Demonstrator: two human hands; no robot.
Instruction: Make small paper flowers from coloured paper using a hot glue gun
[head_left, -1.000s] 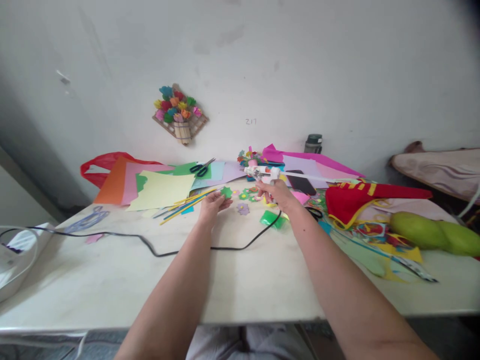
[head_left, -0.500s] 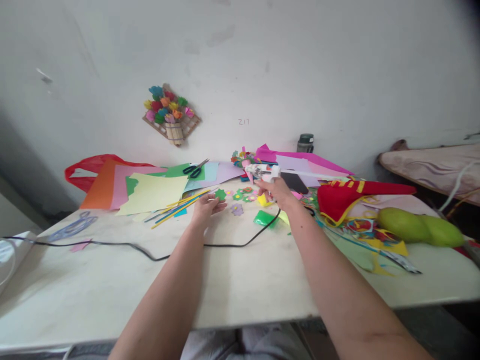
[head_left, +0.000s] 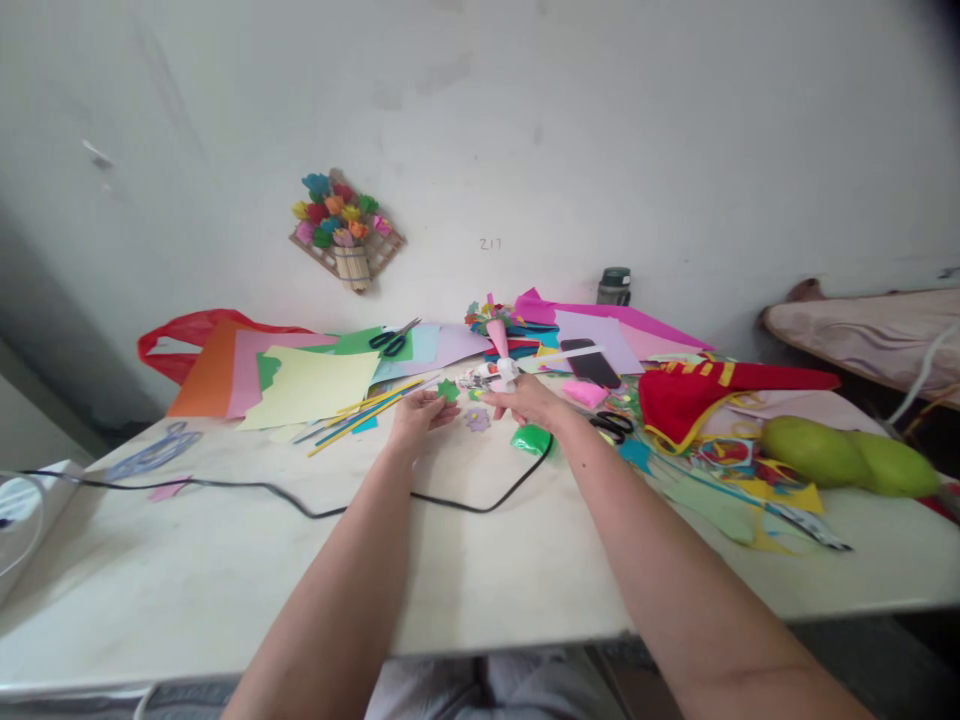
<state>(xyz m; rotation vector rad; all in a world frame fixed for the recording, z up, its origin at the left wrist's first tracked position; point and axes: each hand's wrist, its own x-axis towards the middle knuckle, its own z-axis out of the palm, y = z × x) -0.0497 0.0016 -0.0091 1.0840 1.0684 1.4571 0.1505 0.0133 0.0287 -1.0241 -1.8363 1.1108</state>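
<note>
My right hand (head_left: 523, 400) grips a white glue gun (head_left: 501, 372), its nozzle pointing left and a long glue stick (head_left: 568, 354) sticking out behind. A black cord (head_left: 480, 509) trails from below this hand across the table. In my left hand (head_left: 421, 412), the fingertips pinch a green paper flower (head_left: 448, 390). The glue gun's nozzle is close to that flower; whether they touch I cannot tell. A purple paper flower (head_left: 478, 419) lies on the table between my hands. The glue gun hides part of the other paper flowers behind it.
Coloured paper sheets (head_left: 315, 385) and dark scissors (head_left: 394, 338) lie at the back left, with pencils (head_left: 360, 418) nearer. To the right are a phone (head_left: 590, 363), black-handled scissors (head_left: 613, 426), a red cloth piece (head_left: 675, 400) and green fruit (head_left: 840, 455). A green packet (head_left: 531, 439) sits near the cord.
My right hand has brought the glue gun left and down, close to the green flower. My left hand has shifted slightly and now holds the flower up by its edge.
</note>
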